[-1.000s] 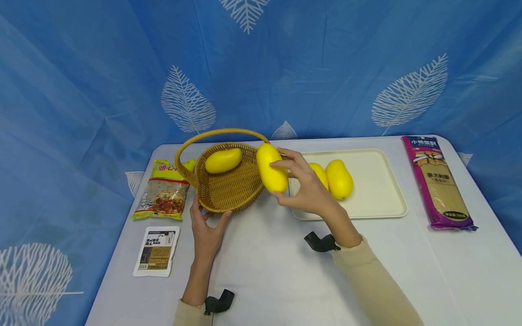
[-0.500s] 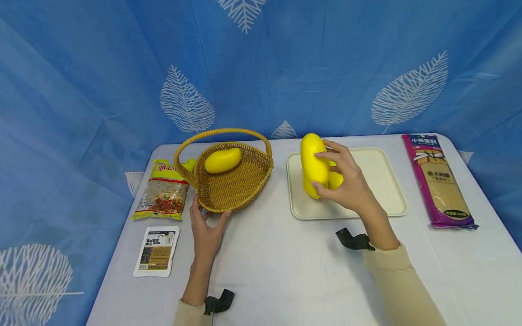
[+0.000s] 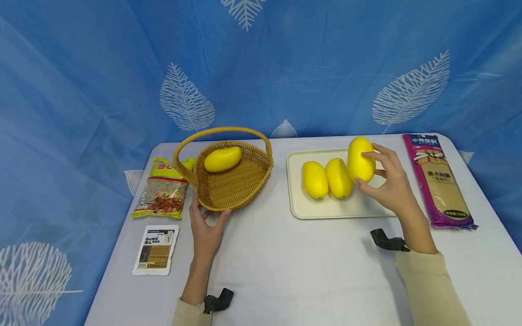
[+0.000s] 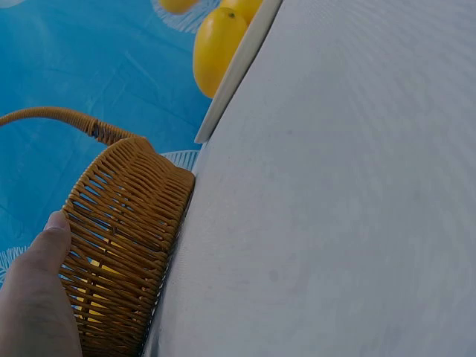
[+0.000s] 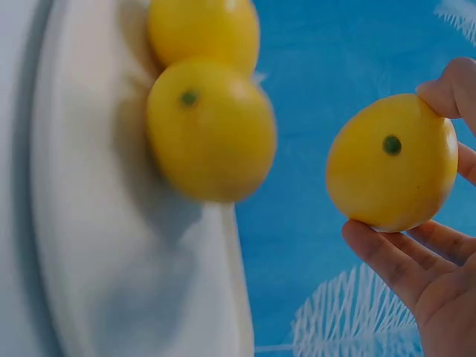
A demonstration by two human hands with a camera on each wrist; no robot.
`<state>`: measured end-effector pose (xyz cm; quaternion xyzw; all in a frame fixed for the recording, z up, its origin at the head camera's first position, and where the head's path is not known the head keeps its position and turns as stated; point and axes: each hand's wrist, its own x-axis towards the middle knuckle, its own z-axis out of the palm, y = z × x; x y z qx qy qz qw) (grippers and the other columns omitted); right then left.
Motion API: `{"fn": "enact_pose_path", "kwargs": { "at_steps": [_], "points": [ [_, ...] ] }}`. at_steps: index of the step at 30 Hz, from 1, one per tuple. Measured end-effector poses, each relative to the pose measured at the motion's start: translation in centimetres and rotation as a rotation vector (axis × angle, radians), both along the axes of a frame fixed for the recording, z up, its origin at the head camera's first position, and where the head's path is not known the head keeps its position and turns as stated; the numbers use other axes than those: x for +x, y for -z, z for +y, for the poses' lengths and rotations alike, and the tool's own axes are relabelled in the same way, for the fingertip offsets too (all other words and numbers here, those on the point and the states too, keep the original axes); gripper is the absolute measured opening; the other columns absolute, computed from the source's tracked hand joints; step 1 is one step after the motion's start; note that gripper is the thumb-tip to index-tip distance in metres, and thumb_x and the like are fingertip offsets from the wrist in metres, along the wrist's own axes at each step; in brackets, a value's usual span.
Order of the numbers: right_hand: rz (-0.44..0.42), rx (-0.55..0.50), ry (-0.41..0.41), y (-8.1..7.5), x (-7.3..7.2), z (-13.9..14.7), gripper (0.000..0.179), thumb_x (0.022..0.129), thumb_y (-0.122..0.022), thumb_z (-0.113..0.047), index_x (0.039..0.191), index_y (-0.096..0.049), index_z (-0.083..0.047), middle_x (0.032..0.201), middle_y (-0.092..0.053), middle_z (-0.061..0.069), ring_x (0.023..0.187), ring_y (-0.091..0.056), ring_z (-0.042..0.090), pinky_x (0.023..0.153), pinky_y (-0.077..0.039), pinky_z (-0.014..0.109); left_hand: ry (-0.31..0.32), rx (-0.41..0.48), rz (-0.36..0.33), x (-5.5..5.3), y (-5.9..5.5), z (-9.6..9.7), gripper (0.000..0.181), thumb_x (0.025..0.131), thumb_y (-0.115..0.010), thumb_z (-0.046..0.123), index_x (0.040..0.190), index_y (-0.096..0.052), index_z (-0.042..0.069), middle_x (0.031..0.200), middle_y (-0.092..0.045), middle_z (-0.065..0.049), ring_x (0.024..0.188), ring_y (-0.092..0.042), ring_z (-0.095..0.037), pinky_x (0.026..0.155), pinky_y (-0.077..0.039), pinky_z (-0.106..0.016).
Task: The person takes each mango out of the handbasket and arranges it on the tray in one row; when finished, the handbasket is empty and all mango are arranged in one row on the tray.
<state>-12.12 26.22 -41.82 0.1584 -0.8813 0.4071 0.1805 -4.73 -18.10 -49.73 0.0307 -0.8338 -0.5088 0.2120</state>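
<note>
My right hand grips a yellow mango between thumb and fingers. In the right wrist view that mango hangs above the tray, its green stem spot facing the camera. Two more mangoes lie side by side on the cream tray, left of the held one. My left hand holds the near rim of the wicker basket, thumb and fingers spread along it. Inside the basket lies one mango by the far wall. The left wrist view shows the thumb against the basket's side.
Left of the basket lies a yellow pasta bag, with a white flat packet nearer me. A purple noodle pack lies right of the tray. The basket's arched handle rises at the back. A blue leaf-print cloth hangs behind the table.
My right hand has carried the mango rightward from beside the basket, past the two mangoes, to over the tray's right part. The left hand and basket have stayed in place.
</note>
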Motion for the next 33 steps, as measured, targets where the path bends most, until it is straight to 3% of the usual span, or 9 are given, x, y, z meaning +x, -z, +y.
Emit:
{"fn": "enact_pose_path", "kwargs": {
  "at_steps": [2, 7, 9, 20, 33],
  "points": [
    [-0.027, 0.011, 0.018, 0.5, 0.1, 0.7, 0.069, 0.069, -0.08, 0.008, 0.131, -0.055, -0.005, 0.149, -0.039, 0.016, 0.128, -0.04, -0.003, 0.085, -0.038, -0.003, -0.002, -0.006, 0.003, 0.0, 0.0, 0.0, 0.098, 0.083, -0.079, 0.018, 0.157, -0.015, 0.011, 0.152, -0.03, -0.017, 0.135, -0.04, -0.03, 0.097, -0.048, -0.041],
    [-0.099, 0.023, 0.018, 1.8, 0.1, 2.0, 0.065, 0.072, -0.08, 0.005, 0.131, -0.054, -0.002, 0.148, -0.037, 0.022, 0.128, -0.044, 0.041, 0.082, -0.035, -0.005, -0.007, -0.01, -0.005, -0.1, 0.1, -0.1, 0.098, 0.084, -0.079, 0.02, 0.157, -0.014, 0.013, 0.152, -0.03, -0.016, 0.135, -0.04, -0.028, 0.097, -0.048, -0.038],
    [-0.12, 0.028, 0.009, 2.3, 0.1, 2.4, 0.064, 0.072, -0.079, 0.005, 0.13, -0.054, 0.0, 0.147, -0.036, 0.025, 0.127, -0.042, 0.048, 0.082, -0.034, -0.006, -0.009, -0.005, -0.008, -0.1, 0.1, -0.2, 0.098, 0.084, -0.079, 0.02, 0.157, -0.014, 0.014, 0.152, -0.03, -0.016, 0.135, -0.04, -0.028, 0.098, -0.048, -0.038],
    [-0.175, 0.04, -0.063, 3.8, -0.1, 2.8, 0.061, 0.075, -0.078, 0.003, 0.131, -0.053, 0.0, 0.145, -0.034, 0.031, 0.124, -0.041, 0.052, 0.082, -0.032, -0.007, -0.004, 0.012, -0.018, 0.0, 0.0, -0.1, 0.098, 0.084, -0.079, 0.021, 0.157, -0.015, 0.014, 0.152, -0.029, -0.016, 0.135, -0.04, -0.03, 0.098, -0.047, -0.041],
    [-0.209, 0.105, -0.071, 4.3, 0.0, 2.6, 0.066, 0.078, -0.078, -0.001, 0.137, -0.049, -0.002, 0.148, -0.032, 0.03, 0.126, -0.04, 0.051, 0.085, -0.028, -0.005, 0.002, 0.013, -0.013, 0.0, 0.1, -0.1, 0.098, 0.084, -0.079, 0.021, 0.157, -0.014, 0.015, 0.152, -0.03, -0.017, 0.135, -0.04, -0.03, 0.098, -0.047, -0.04]
  ]
}}
